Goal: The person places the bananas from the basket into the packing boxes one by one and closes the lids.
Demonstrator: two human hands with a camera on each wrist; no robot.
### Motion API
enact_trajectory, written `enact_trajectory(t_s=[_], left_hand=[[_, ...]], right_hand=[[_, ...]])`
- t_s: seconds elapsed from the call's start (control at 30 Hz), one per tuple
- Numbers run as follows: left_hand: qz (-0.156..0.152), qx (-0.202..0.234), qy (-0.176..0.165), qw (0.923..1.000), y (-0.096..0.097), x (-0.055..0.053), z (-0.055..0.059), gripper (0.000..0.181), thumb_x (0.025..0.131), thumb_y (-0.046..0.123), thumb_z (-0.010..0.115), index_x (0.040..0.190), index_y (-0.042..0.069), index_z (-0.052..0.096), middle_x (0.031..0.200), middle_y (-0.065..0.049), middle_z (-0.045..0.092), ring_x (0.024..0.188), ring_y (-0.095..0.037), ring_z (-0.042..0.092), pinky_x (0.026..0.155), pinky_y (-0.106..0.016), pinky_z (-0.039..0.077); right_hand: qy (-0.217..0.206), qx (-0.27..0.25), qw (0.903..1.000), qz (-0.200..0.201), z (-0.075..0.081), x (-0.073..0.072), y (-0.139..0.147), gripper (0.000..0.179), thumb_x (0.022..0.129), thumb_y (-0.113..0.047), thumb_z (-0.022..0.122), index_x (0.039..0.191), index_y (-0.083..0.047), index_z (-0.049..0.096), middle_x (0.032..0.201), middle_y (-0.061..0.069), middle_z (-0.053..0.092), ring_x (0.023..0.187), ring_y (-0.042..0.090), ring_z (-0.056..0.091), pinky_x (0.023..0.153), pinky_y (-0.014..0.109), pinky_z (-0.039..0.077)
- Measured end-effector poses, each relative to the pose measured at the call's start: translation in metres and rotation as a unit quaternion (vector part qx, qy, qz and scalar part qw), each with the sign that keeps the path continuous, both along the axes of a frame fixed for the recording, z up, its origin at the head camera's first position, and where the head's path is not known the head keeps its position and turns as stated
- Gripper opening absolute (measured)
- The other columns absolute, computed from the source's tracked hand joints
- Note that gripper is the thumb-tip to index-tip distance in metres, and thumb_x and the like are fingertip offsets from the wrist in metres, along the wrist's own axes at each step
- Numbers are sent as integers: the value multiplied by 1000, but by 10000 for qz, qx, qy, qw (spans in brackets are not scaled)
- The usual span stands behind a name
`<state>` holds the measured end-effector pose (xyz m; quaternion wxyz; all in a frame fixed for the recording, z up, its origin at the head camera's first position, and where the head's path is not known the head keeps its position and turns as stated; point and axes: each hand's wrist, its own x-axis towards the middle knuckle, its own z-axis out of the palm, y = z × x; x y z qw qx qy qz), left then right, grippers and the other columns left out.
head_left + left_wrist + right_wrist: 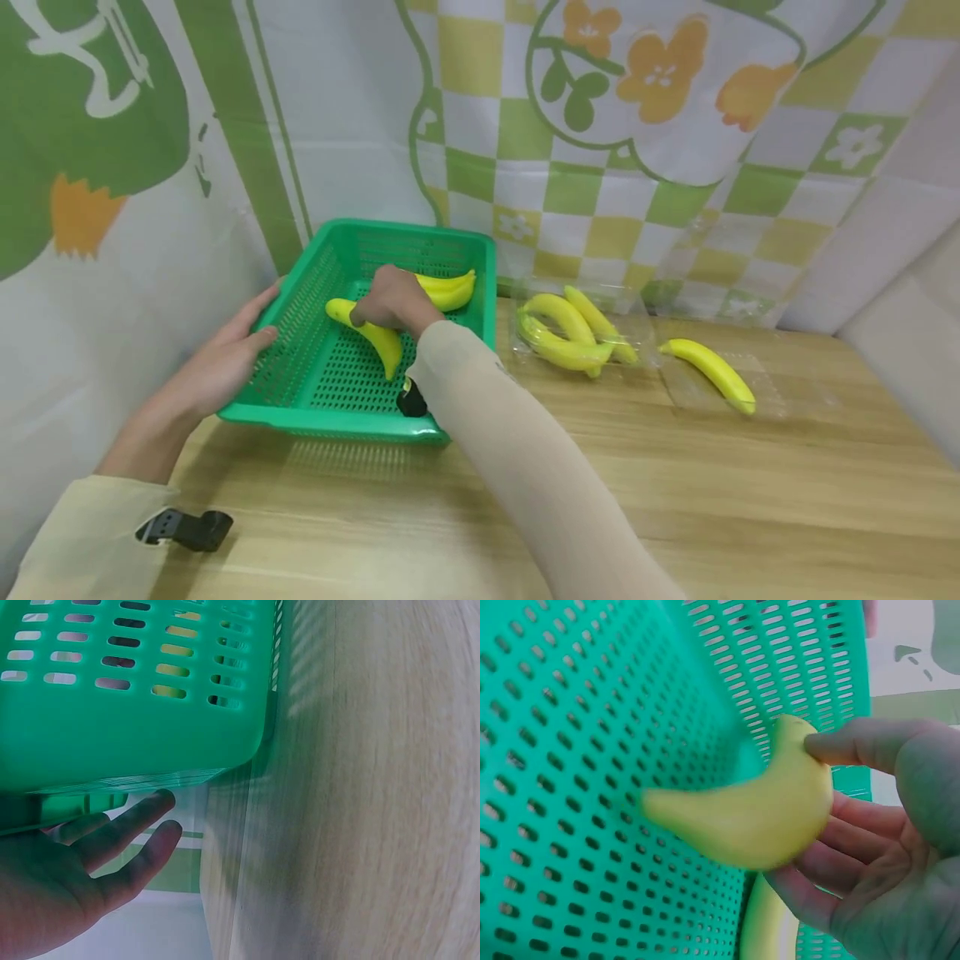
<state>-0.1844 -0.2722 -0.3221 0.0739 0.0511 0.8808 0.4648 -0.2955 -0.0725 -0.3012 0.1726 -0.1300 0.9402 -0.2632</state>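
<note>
A green plastic basket point(341, 421) with slotted walls stands on the table at the left. My left hand point(228, 354) holds its left rim, thumb on top; in the left wrist view the fingers of this hand point(97, 862) reach under the rim, outside the wall. Inside the basket my right hand point(393, 300) grips a yellow banana point(384, 346). The right wrist view has this banana point(742, 817) between the thumb and fingers of the hand point(885, 840), slightly blurred. More bananas point(450, 292) lie at the basket's back right, partly hidden by the hand.
Right of the basket, a clear plastic container point(637, 317) holds several bananas point(566, 333). Farther right, a single banana point(712, 371) lies on another clear plastic piece point(772, 392). A patterned curtain point(517, 142) hangs behind the wooden table point(675, 483).
</note>
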Motion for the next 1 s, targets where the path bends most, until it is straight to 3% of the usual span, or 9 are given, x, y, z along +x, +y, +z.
enact_trajectory(t_s=[0.1, 0.17, 0.27, 0.33, 0.4, 0.8, 1.0], left_hand=[[-14, 57, -32, 10000, 1, 0, 0, 60, 109, 32, 22, 158, 27, -12, 166, -9, -14, 149, -46, -13, 113, -73, 0], [-38, 75, -51, 10000, 1, 1, 1, 60, 109, 33, 22, 158, 27, -13, 166, -8, -14, 149, -45, -13, 113, -74, 1], [-42, 23, -52, 10000, 1, 1, 1, 60, 109, 34, 22, 158, 29, -13, 166, -7, -14, 150, -45, -13, 113, -74, 1], [-40, 22, -49, 10000, 1, 2, 1, 60, 109, 35, 22, 158, 29, -13, 166, -6, -14, 150, -44, -13, 113, -74, 2], [-11, 15, -39, 10000, 1, 3, 1, 60, 109, 35, 22, 158, 31, -12, 166, -6, -13, 150, -45, -12, 113, -74, 2], [26, 43, -51, 10000, 0, 5, 1, 61, 109, 36, 23, 158, 31, -12, 166, -3, -13, 150, -43, -10, 113, -74, 4], [23, 168, -98, 9998, -1, 2, -1, 60, 109, 32, 23, 158, 29, -12, 166, -10, -12, 150, -47, -8, 113, -74, 6]], right_hand=[[258, -218, 9994, -115, 3, 1, 2, 28, 86, -27, 74, 68, -10, 61, 67, -1, 56, 58, 12, 56, 54, 23, 51], [389, -372, 9984, -163, 4, 1, 4, 26, 87, -29, 74, 69, -11, 67, 73, -4, 60, 62, 12, 58, 56, 22, 52], [481, -595, 9965, -334, 5, 1, 4, 18, 88, -32, 74, 93, -15, 79, 100, -6, 71, 82, 12, 62, 64, 23, 53], [553, -750, 9944, -489, 5, 1, 4, 24, 87, -33, 75, 107, -20, 78, 117, -6, 70, 98, 14, 61, 71, 24, 53], [609, -874, 9925, -597, 6, 1, 4, 31, 86, -34, 76, 115, -23, 75, 122, -5, 69, 108, 15, 58, 76, 26, 53], [866, -1629, 9789, -877, 8, 1, 4, 33, 86, -39, 77, 116, -27, 74, 122, -6, 69, 112, 17, 59, 81, 29, 53], [946, -1781, 9742, -1010, 14, 1, 4, 32, 85, -40, 77, 114, -27, 75, 118, -8, 70, 108, 15, 60, 80, 27, 54]])
